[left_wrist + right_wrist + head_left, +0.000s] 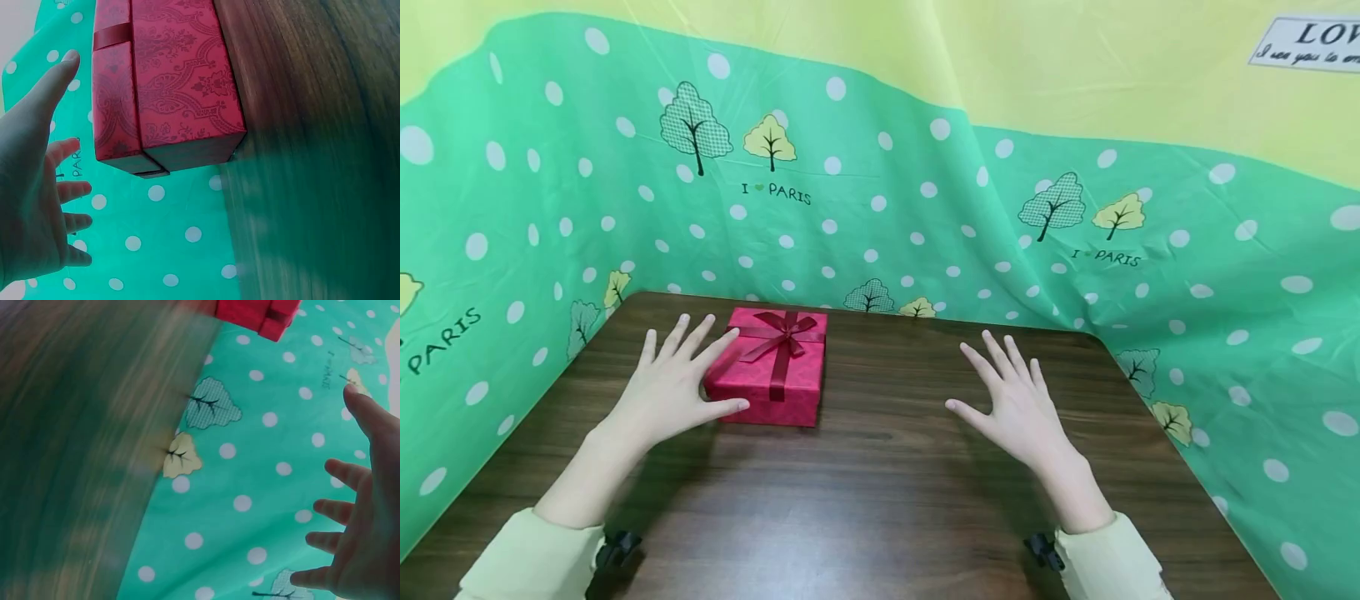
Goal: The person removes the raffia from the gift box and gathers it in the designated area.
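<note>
A red gift box (pixel 801 379) with a dark red ribbon bow (pixel 785 332) on its lid sits left of the middle on the brown wooden table (pixel 880 492). Its patterned side and lid edge fill the top of the left wrist view. Spread fingers on my left hand (pixel 673 392) reach beside the box's left side, overlapping its edge in the head view; in the left wrist view a gap shows between hand and box. My right hand (pixel 1018 408) hovers over the table's right part, fingers apart, holding nothing. A corner of the box (pixel 250 312) shows in the right wrist view.
A green curtain (pixel 880 225) with white dots, printed trees and a yellow upper part hangs behind the table and along both sides. Both sleeves (pixel 535 554) are pale, with a small black device (pixel 617 550) at each cuff.
</note>
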### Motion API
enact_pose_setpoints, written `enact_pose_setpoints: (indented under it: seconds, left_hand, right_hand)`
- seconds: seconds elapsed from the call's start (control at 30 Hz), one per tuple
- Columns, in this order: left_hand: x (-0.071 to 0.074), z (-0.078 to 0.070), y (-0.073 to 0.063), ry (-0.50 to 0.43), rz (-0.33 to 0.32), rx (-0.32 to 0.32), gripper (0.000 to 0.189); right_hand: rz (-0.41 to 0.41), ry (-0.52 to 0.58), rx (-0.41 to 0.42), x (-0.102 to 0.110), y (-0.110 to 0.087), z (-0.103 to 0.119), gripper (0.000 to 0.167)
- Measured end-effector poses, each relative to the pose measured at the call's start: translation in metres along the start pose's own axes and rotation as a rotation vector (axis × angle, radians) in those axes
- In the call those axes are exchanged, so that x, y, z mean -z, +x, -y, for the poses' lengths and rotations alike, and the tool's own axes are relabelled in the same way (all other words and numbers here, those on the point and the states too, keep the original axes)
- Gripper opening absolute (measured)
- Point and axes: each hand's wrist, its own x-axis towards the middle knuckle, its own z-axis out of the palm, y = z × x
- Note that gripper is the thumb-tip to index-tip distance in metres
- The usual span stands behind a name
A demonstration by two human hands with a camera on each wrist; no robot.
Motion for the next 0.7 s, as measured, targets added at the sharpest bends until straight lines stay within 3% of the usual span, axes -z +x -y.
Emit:
enact_pose_setpoints:
  seconds: [0.43, 0.7]
  left_hand:
    - [-0.002, 0.008, 0.003, -0.033, -0.014, -0.02, 0.097]
    - [-0.008, 0.017, 0.004, -0.085, 0.01, -0.011, 0.096]
  right_hand:
    - [-0.017, 0.046, 0.063, -0.001, 0.018, 0.027, 0.082]
    - [-0.029, 0.096, 0.108, -0.008, 0.028, 0.049, 0.081]
